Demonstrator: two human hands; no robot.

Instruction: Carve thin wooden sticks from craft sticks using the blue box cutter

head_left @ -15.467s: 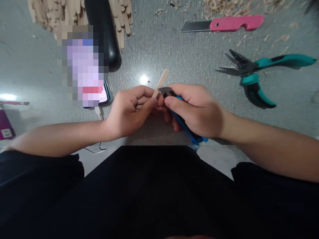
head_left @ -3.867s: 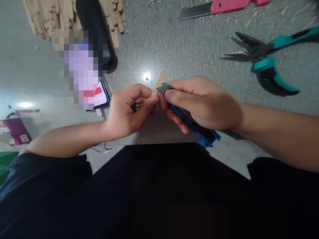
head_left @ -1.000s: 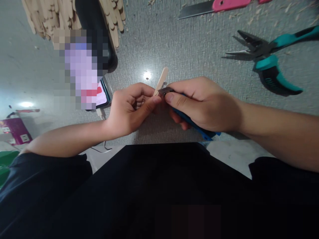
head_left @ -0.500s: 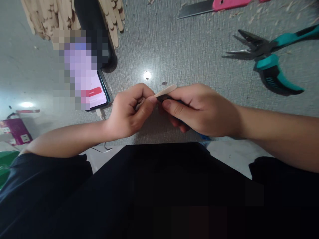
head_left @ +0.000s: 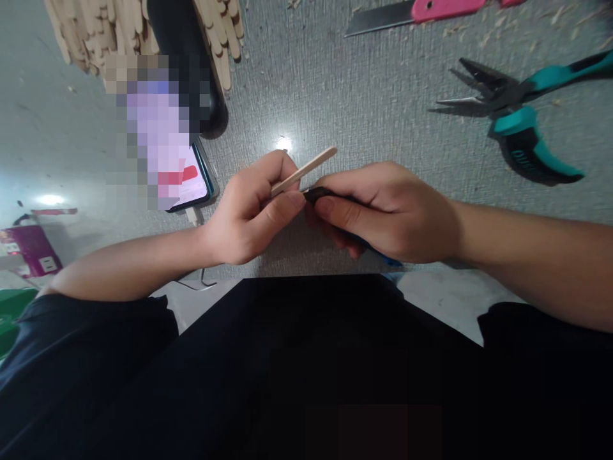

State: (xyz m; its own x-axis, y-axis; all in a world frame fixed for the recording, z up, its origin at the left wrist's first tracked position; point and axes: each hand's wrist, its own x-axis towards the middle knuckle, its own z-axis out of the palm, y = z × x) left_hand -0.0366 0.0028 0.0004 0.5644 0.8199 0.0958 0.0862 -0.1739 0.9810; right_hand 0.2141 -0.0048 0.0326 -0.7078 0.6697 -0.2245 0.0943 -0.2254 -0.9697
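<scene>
My left hand (head_left: 256, 207) is closed around a wooden craft stick (head_left: 311, 167), whose rounded end points up and to the right. Opposite it, my right hand (head_left: 390, 211) grips a dark tool with a blue handle end (head_left: 393, 262); its kind is hidden by my fingers. The tool's black tip (head_left: 315, 193) comes close to my left thumb, just below the stick. I cannot tell whether tip and stick touch.
At the back left lie many craft sticks (head_left: 96, 32), a long black object (head_left: 177, 38) and a partly blurred phone (head_left: 194, 188) with a cable. Teal-handled pliers (head_left: 514, 96), a pink-handled blade (head_left: 383, 19) and wood shavings (head_left: 555, 19) lie at the right and back.
The craft stick has turned in my left hand and now sticks out further, up and away from the tool. My right hand keeps its grip nearly in place.
</scene>
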